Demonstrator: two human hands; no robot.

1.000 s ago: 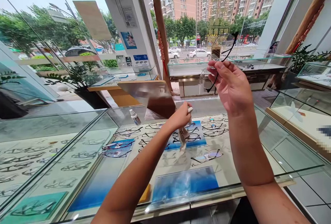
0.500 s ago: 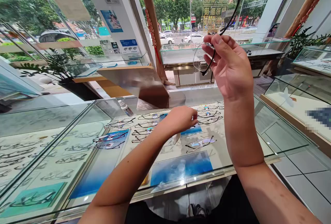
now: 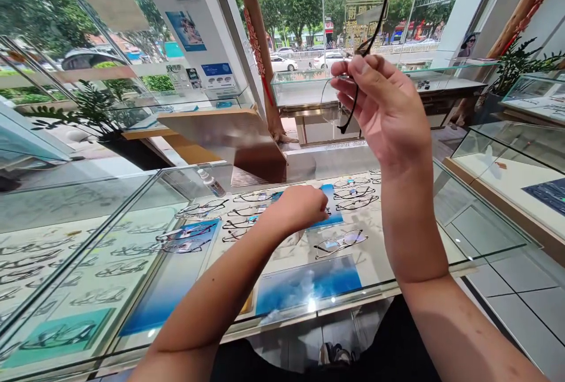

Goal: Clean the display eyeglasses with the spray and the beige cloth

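Observation:
My right hand (image 3: 385,99) is raised in front of the window, its fingers pinching a pair of dark-framed eyeglasses (image 3: 382,14) near the middle. The glasses are held on end, one lens above my fingers and the other below. My left hand (image 3: 302,205) is low over the glass display case (image 3: 375,289), back of the hand up and fingers curled in. What those fingers hold, if anything, is hidden. Several eyeglasses are laid out in rows around it, with one thin-framed pair (image 3: 341,243) nearer to me.
A small spray bottle (image 3: 210,183) stands at the case's back left. Behind the case is a brown tilted panel (image 3: 260,158). More showcases flank it, one at right holding a dark tray (image 3: 547,196). Potted plants (image 3: 99,112) and wooden posts (image 3: 258,46) stand by the windows.
The eyeglasses have turned in my right hand, so the upper lens now shows against the window. My left hand has shifted slightly left, along with the whole view.

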